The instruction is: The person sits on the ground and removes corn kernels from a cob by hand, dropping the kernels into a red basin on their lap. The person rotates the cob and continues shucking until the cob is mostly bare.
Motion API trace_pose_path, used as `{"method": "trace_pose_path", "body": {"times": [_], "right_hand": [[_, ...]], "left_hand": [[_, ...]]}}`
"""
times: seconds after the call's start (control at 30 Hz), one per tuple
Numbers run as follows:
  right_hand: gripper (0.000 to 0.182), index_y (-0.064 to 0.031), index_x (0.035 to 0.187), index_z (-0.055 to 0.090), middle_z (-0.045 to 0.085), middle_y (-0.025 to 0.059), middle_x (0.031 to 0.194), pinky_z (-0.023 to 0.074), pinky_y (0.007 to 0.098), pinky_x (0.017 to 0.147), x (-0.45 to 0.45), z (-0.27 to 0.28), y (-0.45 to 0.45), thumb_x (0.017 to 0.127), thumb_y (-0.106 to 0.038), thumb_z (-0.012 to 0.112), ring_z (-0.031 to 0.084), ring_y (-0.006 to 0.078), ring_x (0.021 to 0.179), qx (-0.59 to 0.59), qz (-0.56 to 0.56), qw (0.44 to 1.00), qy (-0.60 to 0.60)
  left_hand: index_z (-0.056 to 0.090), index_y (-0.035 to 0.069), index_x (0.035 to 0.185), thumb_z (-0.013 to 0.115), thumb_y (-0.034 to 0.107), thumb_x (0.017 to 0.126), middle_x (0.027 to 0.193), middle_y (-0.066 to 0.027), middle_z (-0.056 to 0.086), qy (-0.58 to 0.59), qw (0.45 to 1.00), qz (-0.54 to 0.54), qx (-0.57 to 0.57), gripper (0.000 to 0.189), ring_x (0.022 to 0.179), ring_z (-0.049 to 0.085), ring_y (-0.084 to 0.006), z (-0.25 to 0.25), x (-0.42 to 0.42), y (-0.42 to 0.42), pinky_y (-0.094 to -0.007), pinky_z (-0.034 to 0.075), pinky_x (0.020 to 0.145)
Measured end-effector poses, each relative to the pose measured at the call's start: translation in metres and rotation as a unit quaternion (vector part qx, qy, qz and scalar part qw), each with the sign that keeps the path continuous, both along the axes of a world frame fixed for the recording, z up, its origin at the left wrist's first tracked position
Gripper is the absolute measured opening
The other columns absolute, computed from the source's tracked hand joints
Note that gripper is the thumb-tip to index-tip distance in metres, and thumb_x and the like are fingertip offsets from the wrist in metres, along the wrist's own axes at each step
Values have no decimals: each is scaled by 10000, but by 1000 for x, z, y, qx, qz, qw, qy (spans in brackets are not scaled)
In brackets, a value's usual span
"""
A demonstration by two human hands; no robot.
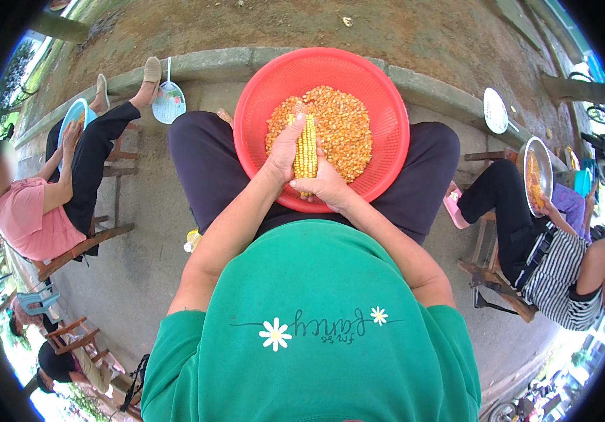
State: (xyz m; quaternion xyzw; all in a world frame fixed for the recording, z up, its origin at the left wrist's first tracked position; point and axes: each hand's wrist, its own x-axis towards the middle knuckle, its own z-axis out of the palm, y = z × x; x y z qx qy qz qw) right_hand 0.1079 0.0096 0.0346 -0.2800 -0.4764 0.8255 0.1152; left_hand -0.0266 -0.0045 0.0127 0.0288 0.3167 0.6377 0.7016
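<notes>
A yellow corn cob (305,150) points away from me over a red plastic basket (321,62) on my lap. Its far tip looks stripped of kernels, while rows of kernels cover the rest. My left hand (284,147) grips the cob along its left side, thumb lying towards the tip. Around the near end, my right hand (326,181) closes with its thumb across the cob. Loose orange-yellow corn kernels (342,126) are heaped on the basket's floor, partly hidden by my hands and the cob.
Left, a seated person in pink (38,216) holds a light blue basin (85,108). Right, someone in stripes (561,274) has a metal bowl (545,158) of corn. Hand fans (168,103) rest by the concrete kerb (202,66). A yellow-capped bottle (193,240) stands beside my leg.
</notes>
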Motion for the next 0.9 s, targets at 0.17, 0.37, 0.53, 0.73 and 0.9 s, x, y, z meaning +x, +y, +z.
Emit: {"method": "trace_pose_path", "body": {"times": [0.17,0.37,0.53,0.73,0.9], "right_hand": [[355,-66,1008,444,530,12,712,395,211,403,-1,-1,7,709,-82,635,503,86,501,-10,-17,999,-42],[346,-54,1011,484,542,12,752,418,220,462,-4,10,4,703,-71,642,524,96,559,17,6,1000,-19],[447,-34,1094,481,552,21,877,460,246,645,-4,7,0,692,-68,673,552,114,749,2,16,1000,-9],[442,-29,1101,479,559,31,898,464,266,719,-3,4,2,697,-46,660,559,131,813,-49,24,998,-38],[404,-25,1088,504,578,54,927,461,280,765,-6,0,4,709,-47,645,569,153,875,-98,-13,992,-75]], "left_hand": [[414,57,1233,642,59,799,987,-40,548,307,948,84,11,490,834,557,-119,12,3,7,-258,481,701],[368,85,1250,602,102,829,866,-59,569,298,946,128,2,482,714,578,-142,21,11,5,-259,495,596],[472,124,1091,500,363,892,689,-90,564,111,988,101,-46,312,525,568,-204,8,-1,1,-308,501,478],[505,112,992,423,490,896,714,-100,581,-4,992,89,-90,398,547,578,-205,9,0,-7,-322,511,501],[483,73,1034,575,271,859,810,-77,576,201,977,55,-44,281,697,586,-175,7,16,-19,-292,500,633]]}}
